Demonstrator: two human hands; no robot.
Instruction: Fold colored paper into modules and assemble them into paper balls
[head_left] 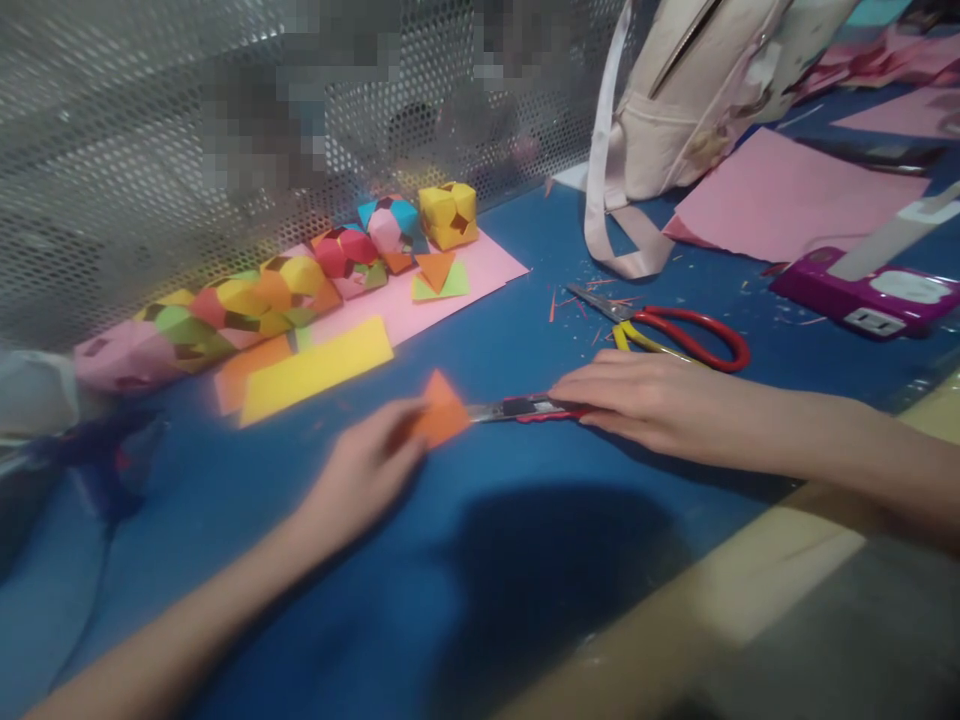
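My left hand pinches an orange piece of folded paper between thumb and fingers, just above the blue tabletop. Its edges are blurred by motion. My right hand lies low over the table with its fingers closed on a box cutter with a red and black body. The cutter's blade points left and meets the right corner of the orange paper; whether it is inside a fold I cannot tell. Beyond my right hand lie scissors with red and yellow handles, partly hidden by that hand.
A row of colourful folded-paper balls stands along a perforated metal panel. Yellow paper and pink sheets lie around. A blurred glue gun is at left, a purple power strip and pale bag at right.
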